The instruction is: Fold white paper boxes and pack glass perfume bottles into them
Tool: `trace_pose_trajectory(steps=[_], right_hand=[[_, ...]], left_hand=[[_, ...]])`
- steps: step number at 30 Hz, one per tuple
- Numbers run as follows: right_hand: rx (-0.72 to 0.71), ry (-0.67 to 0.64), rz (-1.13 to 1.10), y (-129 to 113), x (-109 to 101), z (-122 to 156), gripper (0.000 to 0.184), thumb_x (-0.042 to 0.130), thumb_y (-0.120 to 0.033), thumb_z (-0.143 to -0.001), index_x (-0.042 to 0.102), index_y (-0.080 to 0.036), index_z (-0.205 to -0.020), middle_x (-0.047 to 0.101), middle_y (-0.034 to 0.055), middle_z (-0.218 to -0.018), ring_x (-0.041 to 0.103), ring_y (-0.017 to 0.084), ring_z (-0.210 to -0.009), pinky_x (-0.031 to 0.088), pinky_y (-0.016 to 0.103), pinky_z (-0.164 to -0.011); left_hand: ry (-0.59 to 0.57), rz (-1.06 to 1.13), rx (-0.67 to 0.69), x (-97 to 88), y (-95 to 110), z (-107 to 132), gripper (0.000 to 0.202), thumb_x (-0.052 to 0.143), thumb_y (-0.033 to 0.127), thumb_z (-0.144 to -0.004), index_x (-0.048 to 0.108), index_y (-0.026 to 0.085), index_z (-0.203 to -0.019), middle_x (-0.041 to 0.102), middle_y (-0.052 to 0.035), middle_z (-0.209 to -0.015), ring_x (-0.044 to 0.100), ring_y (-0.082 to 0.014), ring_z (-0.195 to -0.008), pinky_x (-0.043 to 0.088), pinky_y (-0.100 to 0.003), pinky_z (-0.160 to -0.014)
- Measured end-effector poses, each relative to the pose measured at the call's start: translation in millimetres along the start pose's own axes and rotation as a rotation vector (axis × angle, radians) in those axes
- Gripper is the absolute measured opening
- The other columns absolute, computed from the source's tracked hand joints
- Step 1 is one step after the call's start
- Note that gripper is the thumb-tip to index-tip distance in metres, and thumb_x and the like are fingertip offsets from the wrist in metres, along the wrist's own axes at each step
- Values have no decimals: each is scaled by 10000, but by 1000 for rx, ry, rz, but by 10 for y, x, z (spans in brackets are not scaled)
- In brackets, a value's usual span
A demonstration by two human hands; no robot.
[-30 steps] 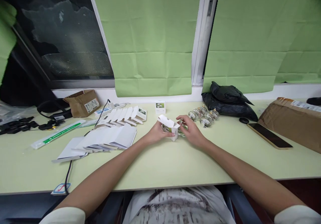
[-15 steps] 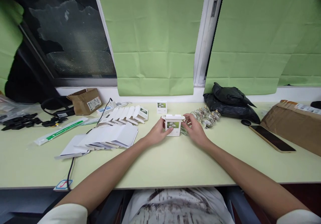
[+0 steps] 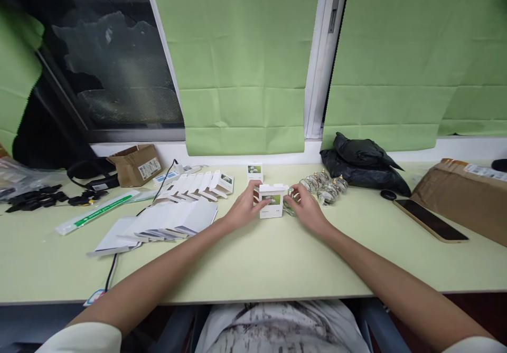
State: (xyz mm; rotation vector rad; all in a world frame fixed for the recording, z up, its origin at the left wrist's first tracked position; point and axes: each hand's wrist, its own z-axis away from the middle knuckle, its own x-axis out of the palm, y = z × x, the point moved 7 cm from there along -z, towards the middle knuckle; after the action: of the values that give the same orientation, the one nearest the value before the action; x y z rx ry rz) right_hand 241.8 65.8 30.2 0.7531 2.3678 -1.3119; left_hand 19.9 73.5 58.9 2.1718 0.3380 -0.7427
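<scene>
A small white carton (image 3: 271,209) with a green picture on its front stands upright on the table, its top flaps raised. Fingers of my left hand (image 3: 245,205) wrap its left side, the thumb lying across the front. Just to the right, my right hand (image 3: 307,208) closes on a small clear glass bottle (image 3: 290,205), partly hidden behind the fingers. Several similar glass bottles (image 3: 328,193) with gold-coloured tops lie grouped beyond that hand. Behind the carton in my left hand is another white picture carton (image 3: 254,172).
Several white cartons (image 3: 198,184) and flat white pieces (image 3: 170,221) lie on the left. A brown box (image 3: 137,165) and a green-and-white packet (image 3: 97,213) are farther left. Black bags (image 3: 362,165), a phone (image 3: 430,219) and a large brown package (image 3: 467,194) occupy the right.
My right hand has moved slightly away from the carton's upper right edge, the glass bottle in its fingers. The carton's raised top now looks more upright. The view has shifted slightly.
</scene>
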Motion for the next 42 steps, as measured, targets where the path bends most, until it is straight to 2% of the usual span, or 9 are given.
trace_pose_trajectory(steps=[5,7,15,21,24,27,31,38,42], right_hand=[[-21,0,7,-2,3,-7,288,566,-447,-987,597,-246,-1192,690,56,-1077,620,249,-945,471,365,-773],[-25,-1,12,3,7,-10,280,562,-429,-996,595,-254,-1211,693,59,-1091,620,260,-981,473,374,-792],[-49,-6,18,-13,13,-11,238,554,-379,-1000,591,-254,-1199,697,58,-1089,611,267,-1017,466,398,-868],[-63,-13,51,27,-5,-16,356,562,-148,-868,568,-251,-1209,686,60,-1115,596,272,-1024,458,395,-859],[-70,-18,64,22,-19,-20,378,588,-129,-832,573,-245,-1191,699,59,-1099,590,270,-993,454,392,-848],[-53,-24,78,-7,-39,-13,251,612,-259,-923,578,-249,-1172,711,57,-1101,574,266,-967,454,383,-828],[-32,-35,111,-28,-55,-2,209,597,-389,-986,579,-252,-1143,711,59,-1112,564,272,-995,451,371,-819],[-60,-39,155,-35,-64,-7,153,564,-255,-954,615,-241,-1097,710,75,-1104,547,282,-1011,450,367,-819],[-32,-29,162,-42,-89,-5,186,548,-215,-925,630,-239,-1091,714,68,-1091,532,282,-1011,431,361,-817]], left_hand=[[90,-32,-52,-17,-99,154,442,690,456,-958,440,257,-1263,633,-62,-1219,652,-184,-898,533,-332,-785],[79,-54,-50,7,-98,195,440,715,435,-943,452,264,-1252,630,-55,-1233,648,-179,-902,536,-329,-794],[-20,-129,198,69,162,265,372,551,296,-1032,419,287,-1380,529,-107,-1422,657,-194,-1046,579,-328,-801],[-41,-323,350,78,181,297,265,465,261,-1072,518,299,-1329,505,-120,-1481,673,-202,-1031,575,-328,-755],[-92,-366,343,54,177,305,291,452,237,-1064,600,319,-1300,489,-83,-1534,631,-240,-1217,576,-372,-913],[-171,-376,249,32,177,305,310,474,289,-1054,631,335,-1318,533,-36,-1516,583,-249,-1316,528,-382,-1056],[-206,-383,146,5,186,306,322,444,334,-1062,621,322,-1331,565,-30,-1479,631,-235,-1235,547,-346,-1001],[-154,-500,346,65,154,344,328,409,246,-1075,554,344,-1353,464,-64,-1522,649,-231,-1146,582,-353,-869],[-84,-357,351,59,142,328,299,431,276,-1089,443,310,-1385,484,-116,-1436,676,-177,-934,596,-319,-708]])
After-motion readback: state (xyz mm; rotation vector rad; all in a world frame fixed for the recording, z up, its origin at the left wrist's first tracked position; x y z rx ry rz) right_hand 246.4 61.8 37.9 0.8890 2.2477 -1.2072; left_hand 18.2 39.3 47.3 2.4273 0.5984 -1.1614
